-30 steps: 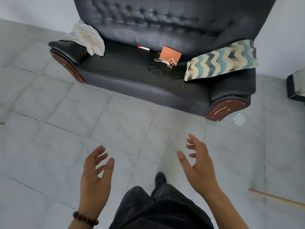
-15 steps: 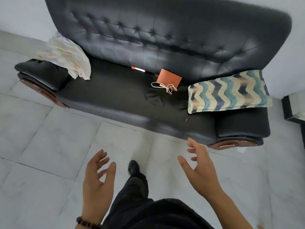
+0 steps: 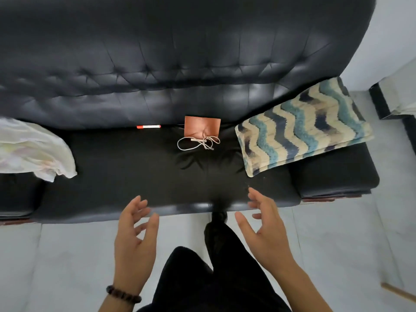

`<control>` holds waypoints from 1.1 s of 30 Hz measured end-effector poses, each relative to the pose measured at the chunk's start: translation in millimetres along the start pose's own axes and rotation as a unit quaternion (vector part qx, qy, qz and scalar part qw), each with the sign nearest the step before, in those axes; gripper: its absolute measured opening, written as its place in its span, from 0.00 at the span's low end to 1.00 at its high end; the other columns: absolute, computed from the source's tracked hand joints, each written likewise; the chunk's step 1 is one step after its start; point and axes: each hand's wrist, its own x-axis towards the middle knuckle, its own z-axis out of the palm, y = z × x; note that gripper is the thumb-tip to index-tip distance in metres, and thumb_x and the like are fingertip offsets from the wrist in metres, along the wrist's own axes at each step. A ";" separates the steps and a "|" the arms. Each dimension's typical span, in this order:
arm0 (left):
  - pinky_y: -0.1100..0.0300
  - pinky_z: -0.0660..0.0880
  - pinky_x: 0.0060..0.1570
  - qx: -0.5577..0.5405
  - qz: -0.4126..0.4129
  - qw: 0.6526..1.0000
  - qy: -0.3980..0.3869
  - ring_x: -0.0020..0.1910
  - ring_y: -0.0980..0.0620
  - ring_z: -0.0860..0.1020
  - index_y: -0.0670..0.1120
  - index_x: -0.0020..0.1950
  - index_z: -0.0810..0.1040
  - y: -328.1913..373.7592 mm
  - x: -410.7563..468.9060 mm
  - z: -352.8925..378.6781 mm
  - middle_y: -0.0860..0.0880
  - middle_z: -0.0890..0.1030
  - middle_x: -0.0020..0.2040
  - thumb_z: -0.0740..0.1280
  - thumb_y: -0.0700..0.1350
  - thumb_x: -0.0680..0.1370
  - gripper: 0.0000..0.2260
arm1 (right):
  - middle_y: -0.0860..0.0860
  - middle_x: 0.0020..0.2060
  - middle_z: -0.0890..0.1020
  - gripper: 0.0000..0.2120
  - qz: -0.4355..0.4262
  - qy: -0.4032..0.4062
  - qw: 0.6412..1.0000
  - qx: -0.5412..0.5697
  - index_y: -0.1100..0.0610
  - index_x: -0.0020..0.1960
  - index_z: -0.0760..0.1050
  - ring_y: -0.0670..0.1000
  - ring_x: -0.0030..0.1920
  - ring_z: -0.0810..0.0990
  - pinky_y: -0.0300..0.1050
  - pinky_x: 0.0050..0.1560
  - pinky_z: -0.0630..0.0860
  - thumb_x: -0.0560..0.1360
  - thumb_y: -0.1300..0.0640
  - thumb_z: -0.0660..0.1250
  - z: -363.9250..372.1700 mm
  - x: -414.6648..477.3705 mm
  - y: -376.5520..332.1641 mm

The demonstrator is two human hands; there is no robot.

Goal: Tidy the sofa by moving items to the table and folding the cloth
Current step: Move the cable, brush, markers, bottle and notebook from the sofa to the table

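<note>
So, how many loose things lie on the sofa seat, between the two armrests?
3: a red-capped pen at the backrest, a brown card right of it, a white cord in front of the card.

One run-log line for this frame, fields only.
phase: at sofa, pre-grasp | left hand: open, empty | right hand: open, empty | seat: pen, brown card, cord | cloth: unfolded

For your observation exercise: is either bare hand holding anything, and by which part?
Nothing is held. The left hand and right hand are both open and empty, in front of the black leather sofa.
</note>
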 end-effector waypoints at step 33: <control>0.69 0.68 0.59 0.157 0.026 0.981 -0.108 0.57 0.54 0.73 0.44 0.68 0.70 -310.0 540.0 366.4 0.44 0.68 0.64 0.70 0.54 0.75 0.26 | 0.50 0.70 0.66 0.28 0.002 -0.149 0.951 -0.272 0.49 0.56 0.79 0.56 0.63 0.74 0.51 0.58 0.74 0.68 0.29 0.68 359.1 472.6 299.3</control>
